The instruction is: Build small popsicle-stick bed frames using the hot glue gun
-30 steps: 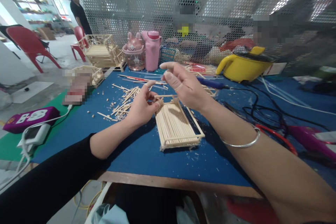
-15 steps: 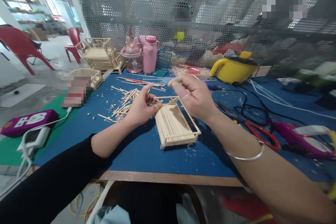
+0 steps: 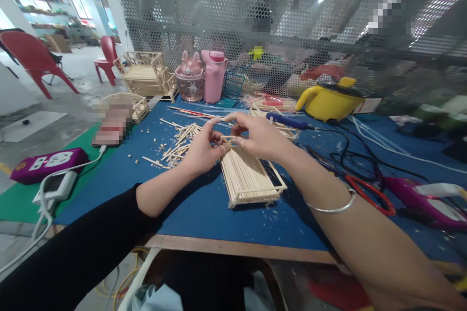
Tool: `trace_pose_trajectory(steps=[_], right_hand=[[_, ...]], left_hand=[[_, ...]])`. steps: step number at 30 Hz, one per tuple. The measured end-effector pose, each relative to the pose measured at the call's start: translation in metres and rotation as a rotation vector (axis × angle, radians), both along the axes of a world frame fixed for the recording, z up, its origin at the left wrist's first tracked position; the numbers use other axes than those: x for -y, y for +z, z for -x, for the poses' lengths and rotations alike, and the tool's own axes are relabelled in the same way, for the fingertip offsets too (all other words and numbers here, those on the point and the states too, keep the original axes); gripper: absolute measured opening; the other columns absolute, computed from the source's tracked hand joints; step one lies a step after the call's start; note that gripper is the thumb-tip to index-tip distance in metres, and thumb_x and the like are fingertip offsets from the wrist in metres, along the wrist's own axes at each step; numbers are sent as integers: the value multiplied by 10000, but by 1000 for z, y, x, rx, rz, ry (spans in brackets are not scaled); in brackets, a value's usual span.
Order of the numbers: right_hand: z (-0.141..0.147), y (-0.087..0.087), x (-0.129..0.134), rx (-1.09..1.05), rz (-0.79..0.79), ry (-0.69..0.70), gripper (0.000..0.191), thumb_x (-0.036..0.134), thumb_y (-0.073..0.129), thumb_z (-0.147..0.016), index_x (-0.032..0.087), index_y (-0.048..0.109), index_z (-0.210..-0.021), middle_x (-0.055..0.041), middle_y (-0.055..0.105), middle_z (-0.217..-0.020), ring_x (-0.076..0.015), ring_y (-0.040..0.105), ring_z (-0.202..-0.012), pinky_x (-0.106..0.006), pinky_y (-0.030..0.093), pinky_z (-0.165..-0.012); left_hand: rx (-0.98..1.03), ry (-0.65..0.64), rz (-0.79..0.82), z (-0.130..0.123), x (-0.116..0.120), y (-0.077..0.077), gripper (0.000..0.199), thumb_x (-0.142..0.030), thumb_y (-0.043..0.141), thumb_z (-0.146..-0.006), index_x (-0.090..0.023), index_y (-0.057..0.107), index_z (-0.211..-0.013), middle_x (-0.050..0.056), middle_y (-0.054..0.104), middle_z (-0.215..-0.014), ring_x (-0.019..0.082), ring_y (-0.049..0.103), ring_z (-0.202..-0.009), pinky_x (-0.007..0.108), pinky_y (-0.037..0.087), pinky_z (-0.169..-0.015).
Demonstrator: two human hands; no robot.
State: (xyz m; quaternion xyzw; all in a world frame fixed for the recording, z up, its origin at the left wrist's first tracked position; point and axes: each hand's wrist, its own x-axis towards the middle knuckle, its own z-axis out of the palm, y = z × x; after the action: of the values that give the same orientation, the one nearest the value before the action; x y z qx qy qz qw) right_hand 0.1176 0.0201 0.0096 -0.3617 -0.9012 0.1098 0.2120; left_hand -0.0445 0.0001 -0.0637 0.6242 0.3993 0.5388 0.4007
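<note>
At far end of stick frame (image 3: 248,175): left hand (image 3: 200,150) pinched shut on its corner; right hand (image 3: 260,137) half-curled, grip unclear.

The left forearm (image 3: 164,187) is slanting inward from the lower left, the right forearm (image 3: 339,218) from the lower right. The left hand (image 3: 200,151) is pinching between its thumb and curled fingers, its index finger (image 3: 209,129) arching forward. The right hand (image 3: 260,137) is bending its fingers downward, both index fingertips nearly meeting.
</note>
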Motion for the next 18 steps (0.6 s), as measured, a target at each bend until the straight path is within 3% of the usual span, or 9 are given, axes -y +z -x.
trace_pose_trajectory(steps=[10,18], right_hand=[[-1,-4,-3,-74,73,4,399,122,573,-758,191,549,-1150,-2,642,-794,-152,592,-733,-291,434,-708],[-3,-4,-6,-90,125,4,388,142,580,-762,206,542,-1142,-1,655,-801,-158,600,-740,-308,433,-721]], left_hand=[[2,-13,10,3,1,0,730,-111,651,-680,-153,350,-1344,-43,525,-755,89,513,-671,230,433,-617],[-10,-12,-8,6,-1,-4,634,-139,672,-702,-157,416,-1282,-42,557,-726,87,541,-655,235,448,-637]])
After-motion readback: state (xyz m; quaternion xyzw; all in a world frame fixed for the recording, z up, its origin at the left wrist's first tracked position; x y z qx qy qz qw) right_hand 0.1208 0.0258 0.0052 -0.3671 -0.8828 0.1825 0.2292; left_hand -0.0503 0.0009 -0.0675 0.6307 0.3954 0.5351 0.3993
